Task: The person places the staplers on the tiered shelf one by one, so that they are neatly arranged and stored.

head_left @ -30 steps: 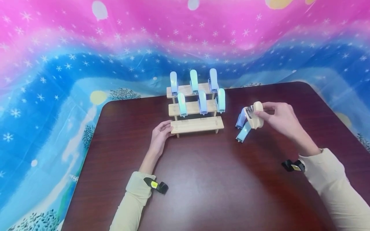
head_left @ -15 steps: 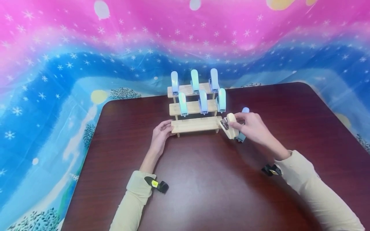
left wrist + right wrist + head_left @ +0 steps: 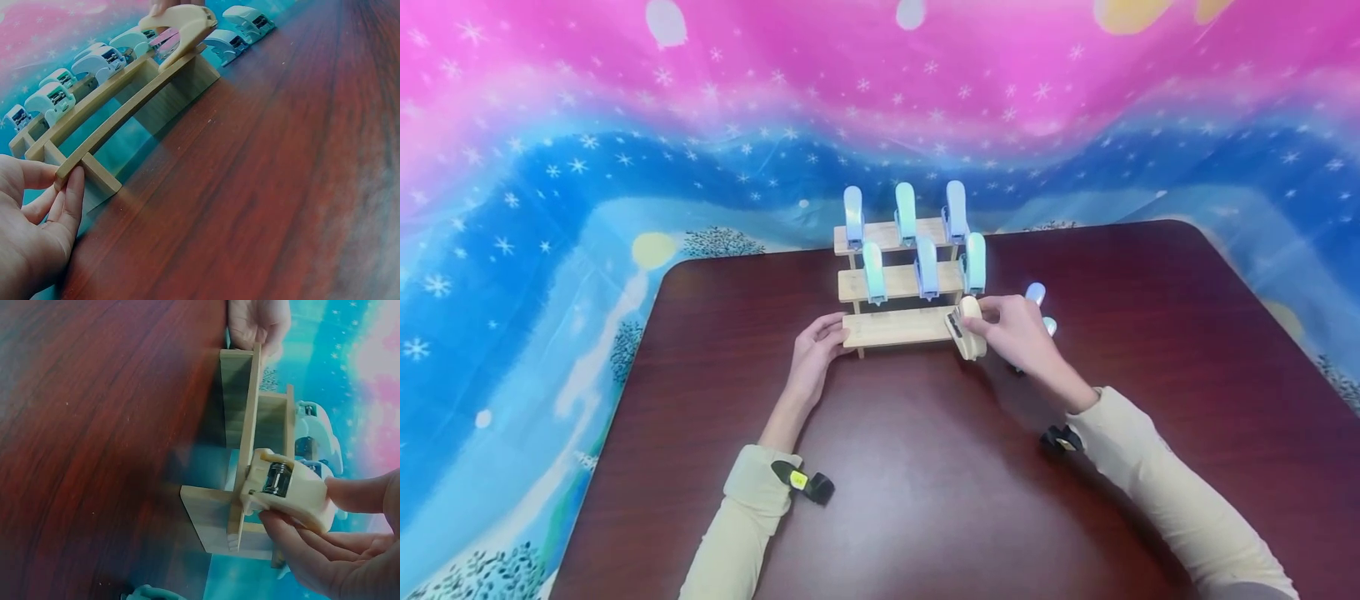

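Observation:
My right hand [image 3: 1022, 337] pinches a cream stapler [image 3: 970, 333] between thumb and fingers, right at the right end of the lowest board of a three-step wooden stand [image 3: 895, 327]. In the right wrist view the stapler [image 3: 306, 497] shows its dark metal inside and overlaps the board's edge. My left hand [image 3: 808, 358] grips the left end of that same board, with thumb above and fingers below in the left wrist view. On the middle step stand a blue stapler [image 3: 927, 268] and two mint ones; the top step bears two bluish staplers and a mint one [image 3: 906, 215].
Right of the stand, partly behind my right hand, a blue stapler [image 3: 226, 45] and a mint stapler [image 3: 250, 24] rest on the dark red wooden table [image 3: 880, 467]. A patterned pink and blue cloth [image 3: 550, 183] hangs behind the table.
My right hand has carried the cream stapler leftward from above the two staplers on the table to the right end of the lowest board. My left hand has stayed on the board.

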Motion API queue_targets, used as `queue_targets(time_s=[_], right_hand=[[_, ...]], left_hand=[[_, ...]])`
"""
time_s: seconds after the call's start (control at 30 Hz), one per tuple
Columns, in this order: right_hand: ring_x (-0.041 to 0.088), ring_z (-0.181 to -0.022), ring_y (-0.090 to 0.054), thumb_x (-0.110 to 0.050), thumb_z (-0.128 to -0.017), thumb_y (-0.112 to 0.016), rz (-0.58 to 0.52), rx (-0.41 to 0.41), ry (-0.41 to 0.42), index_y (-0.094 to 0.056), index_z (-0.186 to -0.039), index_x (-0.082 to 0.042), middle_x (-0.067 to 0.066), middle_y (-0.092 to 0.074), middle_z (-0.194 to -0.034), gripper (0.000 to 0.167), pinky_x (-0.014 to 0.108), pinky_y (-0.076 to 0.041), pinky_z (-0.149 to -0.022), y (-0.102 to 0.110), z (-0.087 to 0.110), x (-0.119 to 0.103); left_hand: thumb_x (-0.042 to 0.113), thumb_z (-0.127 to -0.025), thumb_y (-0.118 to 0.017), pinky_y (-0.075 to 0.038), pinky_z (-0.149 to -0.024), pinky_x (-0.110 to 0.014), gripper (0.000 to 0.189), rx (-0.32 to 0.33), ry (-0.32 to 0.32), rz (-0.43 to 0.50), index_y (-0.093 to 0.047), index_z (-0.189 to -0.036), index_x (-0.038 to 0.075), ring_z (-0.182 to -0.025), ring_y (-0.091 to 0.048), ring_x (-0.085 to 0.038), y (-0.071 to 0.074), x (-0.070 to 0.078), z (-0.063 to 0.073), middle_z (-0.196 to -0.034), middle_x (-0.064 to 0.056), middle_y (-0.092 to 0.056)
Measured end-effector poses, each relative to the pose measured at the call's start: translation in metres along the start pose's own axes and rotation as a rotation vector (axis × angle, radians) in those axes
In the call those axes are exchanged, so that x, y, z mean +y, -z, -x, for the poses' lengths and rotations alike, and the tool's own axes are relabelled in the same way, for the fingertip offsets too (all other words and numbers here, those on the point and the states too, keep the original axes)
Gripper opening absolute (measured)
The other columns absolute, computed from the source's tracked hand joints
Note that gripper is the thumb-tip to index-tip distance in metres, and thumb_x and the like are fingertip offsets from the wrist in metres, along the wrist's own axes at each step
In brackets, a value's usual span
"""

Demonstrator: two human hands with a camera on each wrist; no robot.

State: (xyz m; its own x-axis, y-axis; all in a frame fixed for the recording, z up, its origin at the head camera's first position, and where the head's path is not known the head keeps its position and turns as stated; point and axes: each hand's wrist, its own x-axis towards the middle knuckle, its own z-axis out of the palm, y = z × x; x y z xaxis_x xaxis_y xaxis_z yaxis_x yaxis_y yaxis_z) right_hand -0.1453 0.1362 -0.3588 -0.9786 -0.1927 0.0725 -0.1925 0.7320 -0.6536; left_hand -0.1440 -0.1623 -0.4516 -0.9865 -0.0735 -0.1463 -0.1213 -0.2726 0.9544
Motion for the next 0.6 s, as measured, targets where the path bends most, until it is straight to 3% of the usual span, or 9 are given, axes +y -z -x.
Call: queue_targets(time_s=[0.13,0.27,0.47,0.6], right_hand=[[0.024,-0.068,-0.053,-0.021,-0.092,-0.080,-0.020,0.037,0.020,-0.078,-0.107,0.002,0.011,-0.074,-0.081,0.027,0.034,-0.039,-0.060,-0.0059,-0.0030,0.0019],[0.024,-0.070,-0.056,-0.023,-0.092,-0.080,-0.033,0.038,0.037,-0.078,-0.108,0.003,0.014,-0.076,-0.086,0.030,0.035,-0.042,-0.063,-0.0071,-0.0043,0.0045],[0.029,-0.090,-0.065,-0.018,-0.096,-0.075,-0.060,-0.010,0.002,-0.075,-0.117,0.005,0.021,-0.075,-0.107,0.031,0.041,-0.051,-0.078,-0.0041,-0.0058,0.0081],[0.028,-0.087,-0.065,-0.018,-0.097,-0.074,-0.090,-0.035,-0.008,-0.075,-0.118,0.005,0.020,-0.076,-0.107,0.031,0.038,-0.051,-0.076,-0.0032,-0.0067,0.0096]], left_hand=[[-0.003,-0.097,-0.062,-0.055,-0.078,-0.022,0.040,0.000,0.006,-0.004,-0.058,-0.136,-0.010,-0.089,-0.065,-0.012,0.0003,0.0002,-0.0007,-0.116,-0.014,-0.064],[-0.003,-0.097,-0.061,-0.055,-0.077,-0.022,0.040,0.006,0.011,-0.008,-0.058,-0.136,-0.010,-0.089,-0.064,-0.012,-0.0007,0.0008,0.0002,-0.114,-0.013,-0.064],[-0.004,-0.097,-0.060,-0.055,-0.077,-0.022,0.039,0.005,0.010,-0.008,-0.057,-0.136,-0.010,-0.087,-0.065,-0.011,-0.0016,0.0013,0.0009,-0.113,-0.012,-0.065],[-0.005,-0.097,-0.060,-0.054,-0.075,-0.021,0.039,0.011,0.009,-0.012,-0.057,-0.136,-0.010,-0.085,-0.064,-0.010,-0.0018,0.0014,0.0015,-0.111,-0.011,-0.065]])
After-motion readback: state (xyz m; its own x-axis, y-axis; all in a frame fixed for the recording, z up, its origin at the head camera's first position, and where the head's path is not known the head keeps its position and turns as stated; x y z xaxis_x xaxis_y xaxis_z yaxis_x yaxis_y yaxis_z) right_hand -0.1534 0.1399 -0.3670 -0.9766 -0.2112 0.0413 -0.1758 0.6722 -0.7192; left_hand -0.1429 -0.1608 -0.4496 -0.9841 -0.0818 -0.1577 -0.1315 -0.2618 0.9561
